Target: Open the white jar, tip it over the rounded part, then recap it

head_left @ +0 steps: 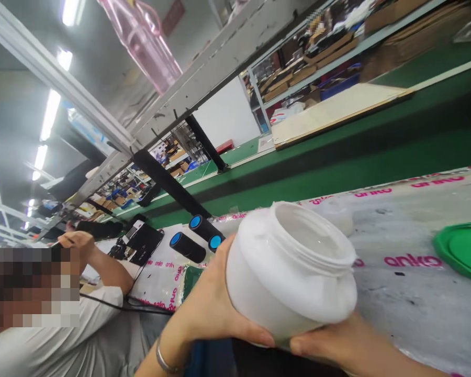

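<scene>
A large white plastic jar (282,277) with a wide threaded mouth and no lid on is held up over the near edge of the table, tilted to the right. My left hand (215,298) wraps round its left side, the thumb along the lower front; a metal bracelet circles that wrist. My right hand (329,337) grips the jar low on the right, its thumb near the left one. Liquid or residue inside the jar cannot be made out. To the right, a green round lid (465,251) lies on the plastic-covered table (408,293).
Black cylinders with blue ends (187,247) lie left of the jar. At far left sits a person (98,314) with a raised hand. Behind runs a green conveyor (337,157); a pink bottle (149,47) stands on the shelf above.
</scene>
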Demonstrator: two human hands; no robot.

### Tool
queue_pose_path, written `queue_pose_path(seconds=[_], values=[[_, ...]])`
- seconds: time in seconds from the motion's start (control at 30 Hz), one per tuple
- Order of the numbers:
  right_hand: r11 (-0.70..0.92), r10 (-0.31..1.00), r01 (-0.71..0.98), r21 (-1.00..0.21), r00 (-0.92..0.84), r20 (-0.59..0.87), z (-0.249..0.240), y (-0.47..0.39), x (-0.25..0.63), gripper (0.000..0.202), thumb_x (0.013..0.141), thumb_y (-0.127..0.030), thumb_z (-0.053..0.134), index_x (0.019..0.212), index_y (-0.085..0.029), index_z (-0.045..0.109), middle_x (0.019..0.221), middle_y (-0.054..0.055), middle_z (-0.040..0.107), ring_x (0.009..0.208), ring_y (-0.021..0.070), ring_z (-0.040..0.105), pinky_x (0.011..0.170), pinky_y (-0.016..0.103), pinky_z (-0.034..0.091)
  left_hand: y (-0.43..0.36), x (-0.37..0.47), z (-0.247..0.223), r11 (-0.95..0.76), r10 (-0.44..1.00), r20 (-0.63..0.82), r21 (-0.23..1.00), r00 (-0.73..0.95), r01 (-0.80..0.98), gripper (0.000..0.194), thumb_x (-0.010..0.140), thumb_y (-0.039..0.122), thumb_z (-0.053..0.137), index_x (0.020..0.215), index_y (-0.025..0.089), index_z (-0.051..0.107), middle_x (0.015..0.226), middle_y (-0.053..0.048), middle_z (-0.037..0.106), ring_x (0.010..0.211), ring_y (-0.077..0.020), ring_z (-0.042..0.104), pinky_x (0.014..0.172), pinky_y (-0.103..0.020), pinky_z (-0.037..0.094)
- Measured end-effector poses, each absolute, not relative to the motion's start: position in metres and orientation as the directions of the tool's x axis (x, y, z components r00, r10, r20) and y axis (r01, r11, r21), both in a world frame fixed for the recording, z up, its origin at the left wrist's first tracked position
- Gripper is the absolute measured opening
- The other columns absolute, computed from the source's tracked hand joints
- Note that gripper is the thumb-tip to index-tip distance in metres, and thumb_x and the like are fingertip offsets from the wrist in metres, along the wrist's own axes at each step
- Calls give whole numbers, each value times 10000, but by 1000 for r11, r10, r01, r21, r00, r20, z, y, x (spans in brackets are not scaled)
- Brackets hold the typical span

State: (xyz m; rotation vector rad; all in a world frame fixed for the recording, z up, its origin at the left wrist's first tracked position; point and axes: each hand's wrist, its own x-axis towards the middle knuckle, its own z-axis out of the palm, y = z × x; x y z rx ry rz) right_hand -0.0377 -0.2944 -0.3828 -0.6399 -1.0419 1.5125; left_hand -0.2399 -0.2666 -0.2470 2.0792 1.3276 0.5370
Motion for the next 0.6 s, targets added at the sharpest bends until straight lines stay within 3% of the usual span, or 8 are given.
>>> queue_pose_path(seconds=[0.07,0.23,0.43,0.6], values=[[-8,950,-552,-834,-264,166,-371,-286,-50,752,643,-376,865,1316,-191,586,1158,118,600,1164,254,561,1019,327,524,-247,-240,-227,-334,888,-39,632,459,699,1327,455,409,965,1553,304,229,1561,-134,371,1410,-432,401,1173,-608,323],[18,975,-666,-745,-152,160,-343,-263,-74,848,676,-475,840,1394,-170,508,1167,133,597,1140,242,572,963,330,541,-198,-236,-188,-397,829,-126,553,545,733,1266,475,389,954,1537,255,279,1526,-139,432,1388,-416,439,1139,-618,363],[65,991,-772,-632,-26,134,-333,-234,-93,1005,656,-456,872,1485,-194,368,1283,125,544,1170,227,563,1001,330,527,-152,-220,-155,-477,763,-181,492,621,728,1221,460,342,949,1510,207,340,1485,-140,489,1375,-406,462,1145,-626,347],[88,987,-852,-516,4,162,-330,-217,-108,993,699,-433,860,1509,-208,331,1307,107,540,1156,205,580,1030,319,526,-126,-204,-135,-500,715,-276,441,643,745,1188,474,339,948,1502,234,362,1482,-115,497,1365,-389,477,1152,-589,372]])
